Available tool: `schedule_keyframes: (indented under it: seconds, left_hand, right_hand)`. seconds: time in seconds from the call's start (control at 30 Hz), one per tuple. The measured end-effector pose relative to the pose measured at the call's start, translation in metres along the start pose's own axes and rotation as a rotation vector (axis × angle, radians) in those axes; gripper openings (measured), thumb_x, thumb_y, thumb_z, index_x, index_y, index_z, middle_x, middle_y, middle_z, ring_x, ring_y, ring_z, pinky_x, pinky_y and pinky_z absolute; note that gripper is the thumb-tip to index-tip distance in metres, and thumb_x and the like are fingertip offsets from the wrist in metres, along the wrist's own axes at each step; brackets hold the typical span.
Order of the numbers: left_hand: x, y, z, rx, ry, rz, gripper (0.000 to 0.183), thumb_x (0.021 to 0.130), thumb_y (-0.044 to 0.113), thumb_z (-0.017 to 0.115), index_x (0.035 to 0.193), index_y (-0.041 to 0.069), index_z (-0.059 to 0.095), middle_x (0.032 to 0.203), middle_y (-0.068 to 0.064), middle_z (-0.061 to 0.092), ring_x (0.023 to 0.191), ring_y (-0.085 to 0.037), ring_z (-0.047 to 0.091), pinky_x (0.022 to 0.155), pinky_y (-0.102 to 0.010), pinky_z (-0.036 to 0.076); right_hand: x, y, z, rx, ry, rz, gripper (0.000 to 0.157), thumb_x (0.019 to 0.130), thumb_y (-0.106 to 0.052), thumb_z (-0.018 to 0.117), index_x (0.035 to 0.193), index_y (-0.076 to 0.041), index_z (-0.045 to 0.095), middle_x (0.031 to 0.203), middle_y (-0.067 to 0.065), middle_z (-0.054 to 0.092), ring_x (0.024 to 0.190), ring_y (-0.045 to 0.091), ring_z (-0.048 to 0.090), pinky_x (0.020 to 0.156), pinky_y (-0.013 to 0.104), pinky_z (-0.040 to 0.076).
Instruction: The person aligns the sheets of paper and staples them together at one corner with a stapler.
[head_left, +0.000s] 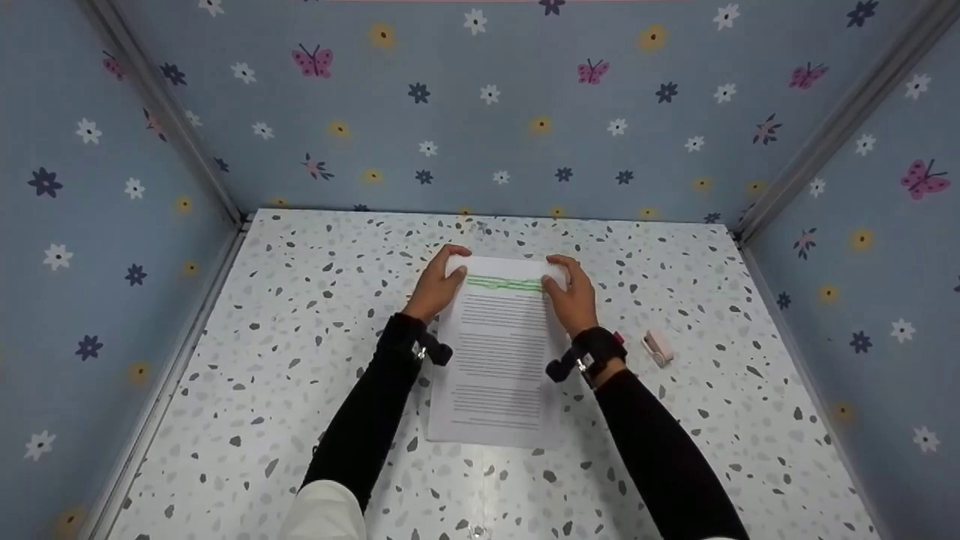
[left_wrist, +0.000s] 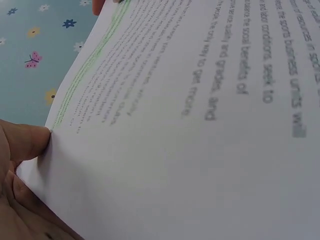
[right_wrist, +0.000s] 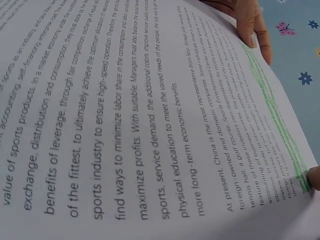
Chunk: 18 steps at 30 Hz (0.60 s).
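Observation:
Both hands hold printed paper sheets (head_left: 499, 360) by the far corners, above the speckled table. Green highlighter marks cross the top lines of text. My left hand (head_left: 439, 285) pinches the far left corner, thumb on the printed face and fingers behind. At the far right corner, my right hand (head_left: 571, 296) grips the same way. In the left wrist view the left thumb (left_wrist: 27, 141) presses the paper's edge. The right wrist view shows the page text (right_wrist: 125, 125) up close, and the left hand (right_wrist: 247, 22) at the far corner.
A small pink stapler (head_left: 658, 348) lies on the speckled table (head_left: 300, 360), right of the right wrist. Blue flower-and-butterfly panels (head_left: 487, 112) wall in the table at the back and both sides. Each wrist wears a black strap with a camera.

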<state>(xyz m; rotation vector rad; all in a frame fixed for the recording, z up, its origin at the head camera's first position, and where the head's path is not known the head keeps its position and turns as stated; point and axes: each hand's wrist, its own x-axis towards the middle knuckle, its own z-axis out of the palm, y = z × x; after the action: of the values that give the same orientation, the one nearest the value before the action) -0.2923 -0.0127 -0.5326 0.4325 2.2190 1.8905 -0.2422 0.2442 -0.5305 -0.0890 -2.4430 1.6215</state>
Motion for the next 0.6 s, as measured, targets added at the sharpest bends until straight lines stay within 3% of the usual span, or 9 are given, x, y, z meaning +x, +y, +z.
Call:
schedule_keyframes:
  seconds: [0.17, 0.43, 0.53, 0.6]
  left_hand:
    - [0.0, -0.001, -0.001, -0.023, -0.015, -0.019, 0.027, 0.109, 0.009, 0.046, 0.136, 0.009, 0.05, 0.144, -0.013, 0.048, 0.111, -0.027, 0.06, 0.097, -0.042, 0.041]
    - [-0.001, -0.003, -0.003, -0.024, -0.042, -0.006, 0.032, 0.111, 0.013, 0.044, 0.142, 0.012, 0.048, 0.142, -0.012, 0.051, 0.106, -0.026, 0.063, 0.094, -0.041, 0.044]
    - [-0.008, 0.01, -0.005, -0.043, -0.066, -0.015, 0.034, 0.111, 0.012, 0.042, 0.145, 0.008, 0.047, 0.143, -0.015, 0.049, 0.109, -0.03, 0.062, 0.095, -0.042, 0.043]
    - [-0.009, 0.009, -0.006, -0.049, -0.066, -0.008, 0.033, 0.111, 0.012, 0.041, 0.142, 0.007, 0.049, 0.139, -0.016, 0.052, 0.107, -0.031, 0.063, 0.092, -0.042, 0.045]
  right_hand:
    - [0.001, 0.002, 0.001, -0.031, 0.032, 0.02, 0.031, 0.101, -0.012, 0.062, 0.132, -0.009, 0.062, 0.144, 0.01, 0.056, 0.142, 0.025, 0.042, 0.117, 0.043, 0.028]
    - [0.002, 0.005, 0.001, -0.008, 0.044, 0.05, 0.033, 0.101, -0.014, 0.064, 0.134, -0.011, 0.063, 0.145, 0.007, 0.055, 0.143, 0.022, 0.04, 0.117, 0.042, 0.028]
    - [0.002, 0.005, 0.002, -0.001, 0.054, 0.064, 0.029, 0.101, -0.015, 0.064, 0.129, -0.011, 0.066, 0.142, 0.006, 0.058, 0.143, 0.02, 0.04, 0.118, 0.04, 0.026]
    - [0.002, 0.005, 0.002, 0.001, 0.065, 0.073, 0.026, 0.1, -0.015, 0.064, 0.126, -0.011, 0.068, 0.139, 0.005, 0.061, 0.142, 0.019, 0.042, 0.117, 0.039, 0.028]
